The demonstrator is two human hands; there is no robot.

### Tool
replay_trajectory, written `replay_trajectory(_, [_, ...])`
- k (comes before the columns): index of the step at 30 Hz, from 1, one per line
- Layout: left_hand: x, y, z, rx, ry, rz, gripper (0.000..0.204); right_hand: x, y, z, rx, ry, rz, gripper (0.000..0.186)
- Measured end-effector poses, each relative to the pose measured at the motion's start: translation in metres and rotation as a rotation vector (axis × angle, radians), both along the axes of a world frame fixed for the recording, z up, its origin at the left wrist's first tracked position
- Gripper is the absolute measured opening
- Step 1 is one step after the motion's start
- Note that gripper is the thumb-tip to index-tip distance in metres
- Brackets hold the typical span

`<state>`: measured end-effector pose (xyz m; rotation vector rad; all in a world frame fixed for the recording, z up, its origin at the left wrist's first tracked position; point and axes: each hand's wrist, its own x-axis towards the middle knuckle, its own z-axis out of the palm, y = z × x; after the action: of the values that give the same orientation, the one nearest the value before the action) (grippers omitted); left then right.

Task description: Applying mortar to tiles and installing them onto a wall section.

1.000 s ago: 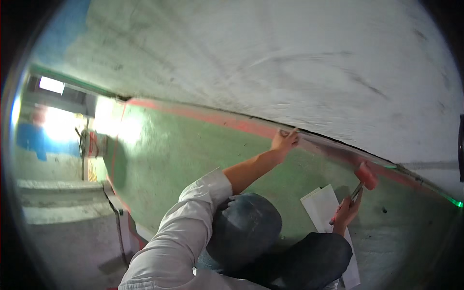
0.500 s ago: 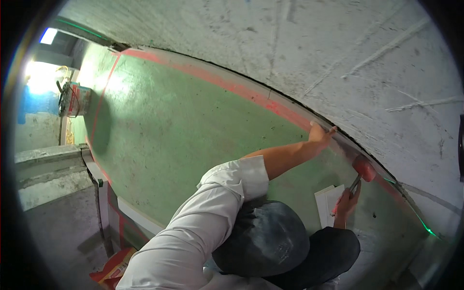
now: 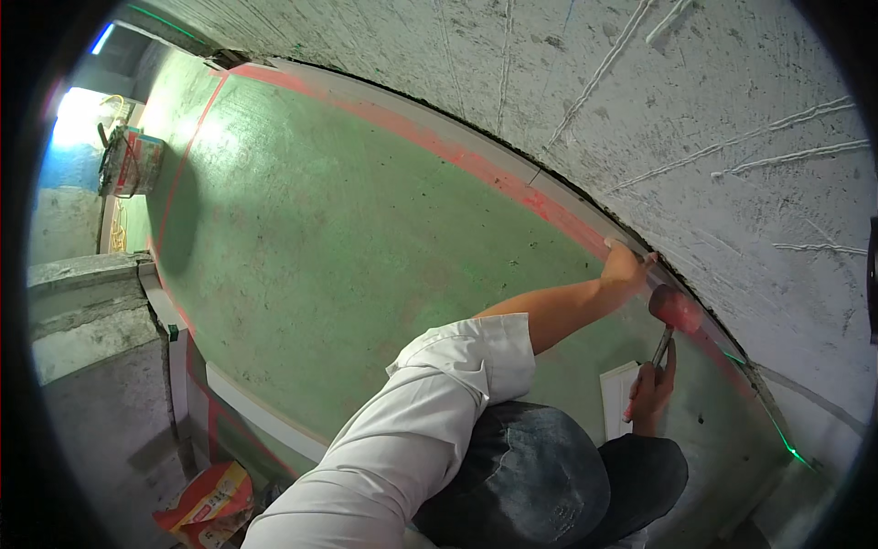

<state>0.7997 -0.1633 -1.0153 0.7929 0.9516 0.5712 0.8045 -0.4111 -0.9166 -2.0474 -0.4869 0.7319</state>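
Observation:
My left hand [image 3: 627, 265] rests at the foot of the wall, thumb and fingers apart, touching the pale skirting strip [image 3: 567, 199] that runs along the floor's edge. Closed round the handle of a red mallet [image 3: 677, 308] is my right hand [image 3: 651, 393]. The mallet's head, slightly blurred, is close to the strip, just to the right of my left hand; whether it touches the strip I cannot tell. A short white board piece [image 3: 618, 395] lies on the floor beside my right hand, partly covered by it.
A rough grey wall [image 3: 549, 119] rises beyond the strip. The green floor [image 3: 329, 220] carries red bands [image 3: 402, 133]. At the far left stands a bucket [image 3: 139, 163]; a long white strip [image 3: 261, 412] and a red-and-yellow bag [image 3: 210, 503] lie lower left. A green light line [image 3: 791, 448] crosses the right side.
The mallet, still in my right hand, has shifted slightly left and its handle stands steeper in the picture. My left hand stays against the strip. The whole view has shifted a little.

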Motion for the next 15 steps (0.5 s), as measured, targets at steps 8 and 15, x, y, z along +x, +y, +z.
replay_trajectory(8, [-0.017, 0.018, 0.036, 0.035, 0.444, -0.244, 0.095, -0.005, -0.007, -0.007, -0.060, 0.012, 0.121, 0.069])
replay_trajectory(15, [-0.057, 0.026, 0.000, -0.051, 0.247, -0.127, 0.112, -0.074, 0.004, -0.022, -0.176, 0.078, 0.445, 0.068])
